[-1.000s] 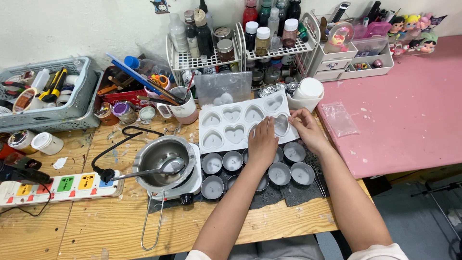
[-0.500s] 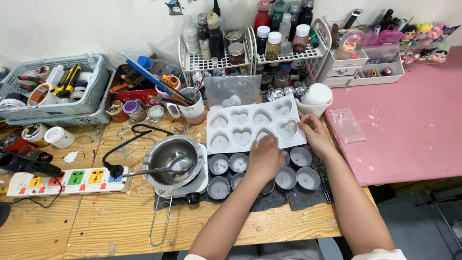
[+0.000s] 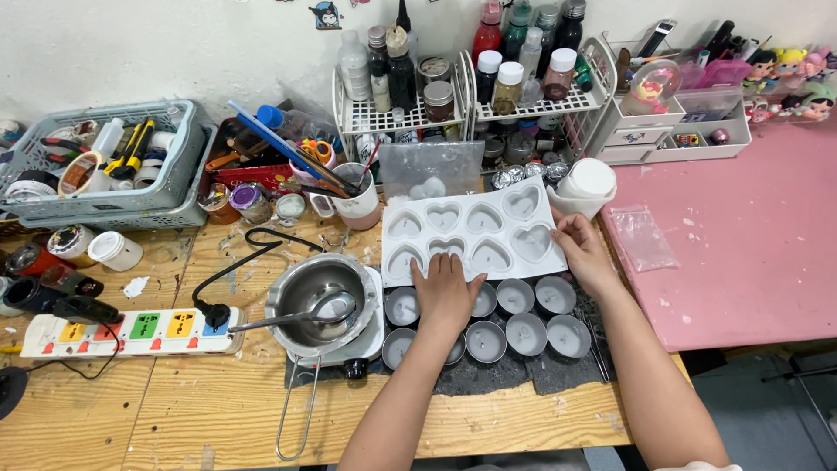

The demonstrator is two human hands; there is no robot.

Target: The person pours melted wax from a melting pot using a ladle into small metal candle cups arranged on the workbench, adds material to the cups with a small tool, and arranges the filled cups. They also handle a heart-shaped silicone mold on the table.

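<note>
mould (image 3: 475,228) shifted nearer; both hands (image 3: 447,292) flat on its edges.

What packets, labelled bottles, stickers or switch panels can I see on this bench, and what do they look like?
Clear plastic bag: flat, empty-looking, on the pink table, right of the right hand.
Bottles: upright on the white wire rack, red, green, dark caps.
Power strip: long, white, coloured switches, front left.
Sticker: small cartoon figure on the wall.

left hand (image 3: 447,292) | right hand (image 3: 582,253) | both touching white heart mould (image 3: 475,231) | over tins (image 3: 526,334)
</note>
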